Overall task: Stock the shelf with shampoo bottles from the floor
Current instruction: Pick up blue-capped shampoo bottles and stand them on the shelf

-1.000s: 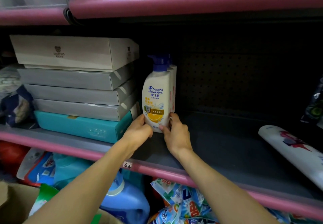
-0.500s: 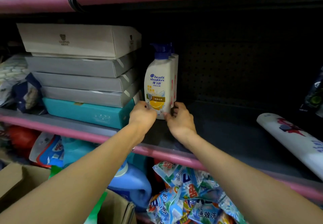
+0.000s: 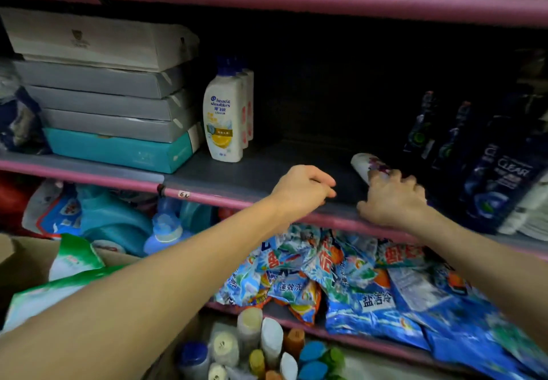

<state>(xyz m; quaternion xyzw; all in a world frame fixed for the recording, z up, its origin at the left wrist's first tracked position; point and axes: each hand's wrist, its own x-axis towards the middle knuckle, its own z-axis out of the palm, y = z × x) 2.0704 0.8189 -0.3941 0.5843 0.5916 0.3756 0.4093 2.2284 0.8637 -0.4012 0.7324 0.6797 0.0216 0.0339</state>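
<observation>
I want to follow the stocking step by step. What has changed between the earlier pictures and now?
Both hands let go of the front Head & Shoulders bottle and moved right. The right hand now lies on the white bottle lying on its side; whether its fingers grip it is unclear. The left hand hovers over the shelf, holding nothing. The bottle row and the stacked boxes stayed in place.

Both bare forearms are extended forward, left hand (image 3: 302, 188) held loosely curled with nothing gripped, right hand (image 3: 393, 198) lowered palm-down, fingers bent.
</observation>
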